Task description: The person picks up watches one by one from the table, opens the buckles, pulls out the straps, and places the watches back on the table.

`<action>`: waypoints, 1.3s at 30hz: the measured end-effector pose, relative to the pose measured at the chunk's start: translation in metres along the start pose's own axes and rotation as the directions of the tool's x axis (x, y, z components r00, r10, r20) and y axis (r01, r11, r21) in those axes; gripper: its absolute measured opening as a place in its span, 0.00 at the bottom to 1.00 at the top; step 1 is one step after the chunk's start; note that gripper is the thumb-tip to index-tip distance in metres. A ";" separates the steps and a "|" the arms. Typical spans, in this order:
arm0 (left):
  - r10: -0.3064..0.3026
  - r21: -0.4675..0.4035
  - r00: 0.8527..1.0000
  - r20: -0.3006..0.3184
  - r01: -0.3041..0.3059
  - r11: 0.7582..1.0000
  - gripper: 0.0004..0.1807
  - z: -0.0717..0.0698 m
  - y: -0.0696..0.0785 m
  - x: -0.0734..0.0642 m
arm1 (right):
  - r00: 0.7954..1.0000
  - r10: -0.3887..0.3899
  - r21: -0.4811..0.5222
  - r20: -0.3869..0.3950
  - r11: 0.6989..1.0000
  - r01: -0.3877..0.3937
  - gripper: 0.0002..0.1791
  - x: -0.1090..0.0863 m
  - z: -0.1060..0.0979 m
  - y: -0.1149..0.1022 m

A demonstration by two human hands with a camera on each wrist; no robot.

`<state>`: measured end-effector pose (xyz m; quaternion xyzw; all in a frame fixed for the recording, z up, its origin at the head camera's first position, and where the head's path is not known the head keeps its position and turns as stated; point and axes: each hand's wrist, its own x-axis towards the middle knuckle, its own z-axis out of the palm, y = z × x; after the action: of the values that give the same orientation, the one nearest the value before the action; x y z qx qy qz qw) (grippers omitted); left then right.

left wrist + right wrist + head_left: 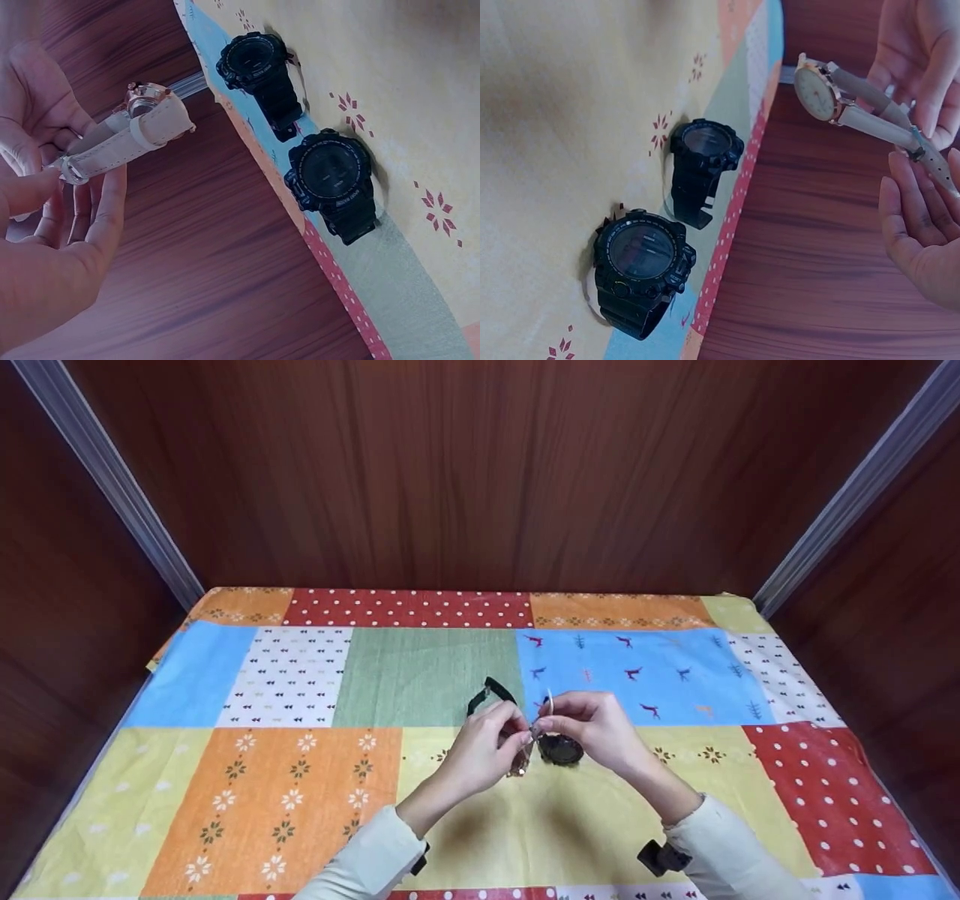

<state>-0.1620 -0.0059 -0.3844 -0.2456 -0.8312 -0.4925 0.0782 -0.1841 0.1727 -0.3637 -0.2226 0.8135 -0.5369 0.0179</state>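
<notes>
A wristwatch with a pale strap and rose-gold case (817, 94) is held up above the table, its strap bent into a loop. My left hand (484, 742) pinches the strap close to the buckle (73, 171). From the other side, my right hand (600, 727) pinches the strap's free end, which sticks up between its fingers in the head view. Beneath and beyond the hands, two black digital watches lie on the cloth: the left one (705, 142) and the right one (641, 251). In the head view the hands partly cover both.
A patchwork tablecloth (300, 810) covers the table. Dark wood panels (450, 472) rise behind it and at both sides, with metal strips (120, 480) in the corners. A black device (664, 856) is strapped to the right wrist.
</notes>
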 end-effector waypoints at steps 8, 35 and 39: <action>-0.014 -0.003 1.000 0.003 0.014 1.000 0.02 -0.001 -0.008 -0.001 | 1.000 0.001 0.011 0.002 1.000 -0.001 0.08 0.001 0.000 -0.002; -0.057 0.002 0.998 0.006 0.057 0.998 0.04 -0.006 -0.005 0.003 | 0.991 0.004 0.075 0.137 0.997 -0.014 0.08 0.005 -0.001 0.005; -0.050 0.010 0.999 0.008 0.050 0.999 0.04 -0.006 -0.005 0.002 | 0.988 0.007 0.069 0.154 0.997 -0.018 0.08 0.004 0.000 0.008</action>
<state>-0.1668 -0.0126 -0.3847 -0.2264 -0.8398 -0.4894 0.0636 -0.1902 0.1739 -0.3696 -0.2575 0.7918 -0.5462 0.0919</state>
